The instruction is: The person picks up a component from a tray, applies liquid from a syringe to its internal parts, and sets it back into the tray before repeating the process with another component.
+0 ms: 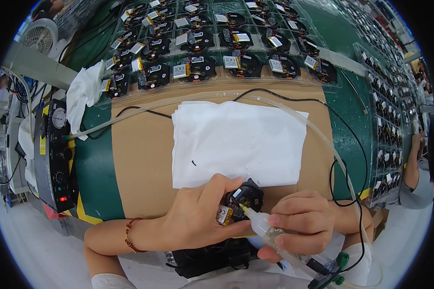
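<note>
My left hand (200, 207) grips a round black electronic module (248, 195) at its edge, just in front of the white cloth. A small silver battery with yellow tape (223, 215) hangs at the module's lower left, beside my fingers. Wrapped round a translucent dispensing syringe (260, 224), my right hand (301, 222) holds it slanted toward the module. The syringe's thin yellowish tip (243, 207) meets or nearly meets the module's face; exact contact is too small to tell. A green-and-black adapter (335, 269) caps the syringe's rear end, joined to a clear hose.
Folded white cloth (238, 142) lies on brown cardboard (142, 178). A black dispenser box with a gauge (58, 154) stands left; its clear hose (318, 130) arches across. Clear trays of similar modules (193, 70) fill the back. Another person's arm (412, 161) shows far right.
</note>
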Tool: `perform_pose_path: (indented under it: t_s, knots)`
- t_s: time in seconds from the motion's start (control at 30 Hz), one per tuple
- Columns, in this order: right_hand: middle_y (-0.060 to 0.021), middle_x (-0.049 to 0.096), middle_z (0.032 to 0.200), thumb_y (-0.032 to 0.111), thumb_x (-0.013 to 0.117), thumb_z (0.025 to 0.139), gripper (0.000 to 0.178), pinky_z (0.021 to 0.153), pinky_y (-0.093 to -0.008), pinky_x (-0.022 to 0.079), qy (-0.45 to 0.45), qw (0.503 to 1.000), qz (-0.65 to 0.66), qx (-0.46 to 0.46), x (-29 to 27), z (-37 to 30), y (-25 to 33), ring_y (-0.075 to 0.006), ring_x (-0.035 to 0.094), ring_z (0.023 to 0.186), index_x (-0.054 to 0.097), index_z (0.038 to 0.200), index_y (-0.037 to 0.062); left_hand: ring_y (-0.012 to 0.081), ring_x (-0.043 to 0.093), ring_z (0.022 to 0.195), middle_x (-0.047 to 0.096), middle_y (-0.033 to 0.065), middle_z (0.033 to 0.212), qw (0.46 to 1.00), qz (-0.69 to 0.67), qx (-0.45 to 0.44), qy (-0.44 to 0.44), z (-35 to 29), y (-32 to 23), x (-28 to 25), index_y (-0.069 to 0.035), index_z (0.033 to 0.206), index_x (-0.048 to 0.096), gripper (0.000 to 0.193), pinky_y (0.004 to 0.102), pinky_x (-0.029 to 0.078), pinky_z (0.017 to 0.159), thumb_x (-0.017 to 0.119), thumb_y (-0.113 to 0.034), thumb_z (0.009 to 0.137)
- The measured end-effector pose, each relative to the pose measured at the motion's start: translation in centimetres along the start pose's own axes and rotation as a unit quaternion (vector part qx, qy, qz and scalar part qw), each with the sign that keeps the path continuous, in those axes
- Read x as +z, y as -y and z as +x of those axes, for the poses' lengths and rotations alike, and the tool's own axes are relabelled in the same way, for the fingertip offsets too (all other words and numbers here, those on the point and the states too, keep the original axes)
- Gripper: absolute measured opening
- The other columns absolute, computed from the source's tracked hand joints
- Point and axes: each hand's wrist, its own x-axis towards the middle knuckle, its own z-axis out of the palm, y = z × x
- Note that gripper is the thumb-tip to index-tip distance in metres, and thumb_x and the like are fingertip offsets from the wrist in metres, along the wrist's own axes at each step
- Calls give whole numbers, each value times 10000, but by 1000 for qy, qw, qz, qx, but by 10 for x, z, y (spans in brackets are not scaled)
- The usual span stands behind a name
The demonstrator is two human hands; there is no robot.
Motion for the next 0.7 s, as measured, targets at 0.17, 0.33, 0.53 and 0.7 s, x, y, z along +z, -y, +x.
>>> perform_pose_path:
  t_s: [0.17, 0.33, 0.53, 0.7]
  knots:
    - [-107, 581, 757, 134, 781, 641, 332, 458, -246, 481, -4, 999, 23, 36, -3, 0, 1, -193, 551, 535, 554, 869, 53, 274, 623, 610, 594, 149, 765, 1000, -1, -6, 9, 0, 0, 0, 19, 1071, 456, 618, 317, 496, 494, 810, -220, 624]
    - [-108, 581, 757, 139, 799, 613, 352, 442, -253, 476, -11, 996, 42, 72, -3, 0, 1, -211, 561, 530, 563, 854, 38, 261, 632, 612, 593, 149, 770, 1000, -10, -4, 9, 0, 0, -1, 26, 1074, 446, 617, 310, 500, 495, 806, -220, 636]
    - [-111, 577, 760, 137, 801, 604, 352, 432, -256, 474, -8, 994, 51, 95, -6, 2, 3, -213, 560, 529, 568, 844, 28, 264, 648, 645, 600, 148, 798, 1000, -17, -11, 22, 3, -4, -4, 27, 1073, 442, 622, 310, 515, 521, 807, -222, 635]
    - [-115, 570, 766, 136, 803, 608, 359, 426, -257, 473, -3, 993, 56, 101, -7, 3, 3, -213, 559, 523, 565, 850, 19, 269, 652, 656, 611, 150, 799, 999, -35, -28, 24, 2, -3, -4, 21, 1060, 445, 614, 307, 518, 535, 812, -225, 633]
